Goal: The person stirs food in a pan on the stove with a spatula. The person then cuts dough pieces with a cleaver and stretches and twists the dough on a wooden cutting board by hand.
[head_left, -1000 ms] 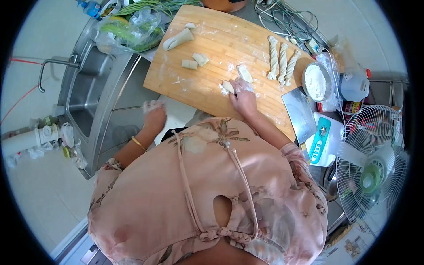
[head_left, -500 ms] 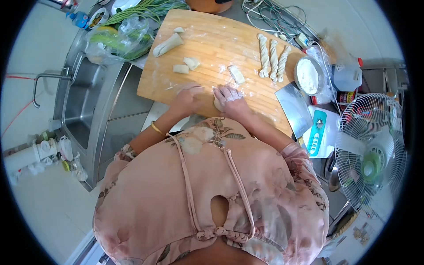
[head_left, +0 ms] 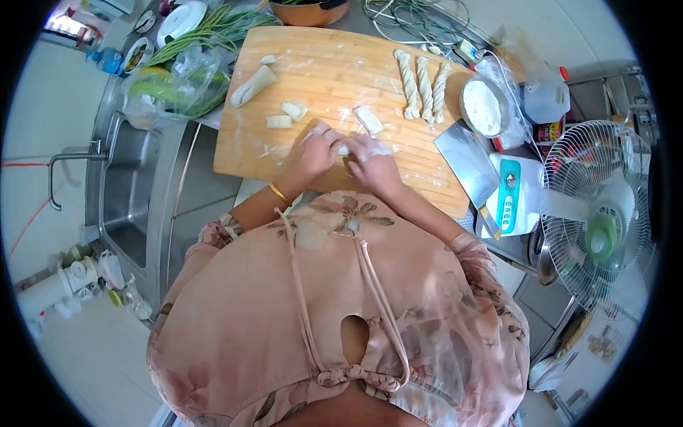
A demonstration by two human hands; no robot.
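Observation:
My left hand [head_left: 317, 151] and my right hand [head_left: 373, 165] meet near the front edge of the wooden board [head_left: 327, 71]. Their curled fingers hold a small piece of dough [head_left: 343, 151], mostly hidden; a pale bit shows between them. White flour coats the back of my right hand. Just beyond it lies a cut dough piece [head_left: 368, 119]. Ahead of my left hand are two more pieces, one squarish [head_left: 294, 110] and one flat [head_left: 279, 122]. Farther left rest a thick dough roll [head_left: 253, 86] and a small end piece [head_left: 268, 60].
Three twisted dough strands [head_left: 422, 87] lie at the board's right, beside a bowl of flour [head_left: 482, 107]. A broad-bladed knife [head_left: 466, 162] overlaps the board's right edge near a scale [head_left: 509, 192]. A fan [head_left: 601, 220] stands right; a sink [head_left: 129, 178] is left, with bagged vegetables [head_left: 174, 82].
My left hand has moved forward and right, closing in on my right hand, and both now grip the dough piece. The whole view has shifted slightly.

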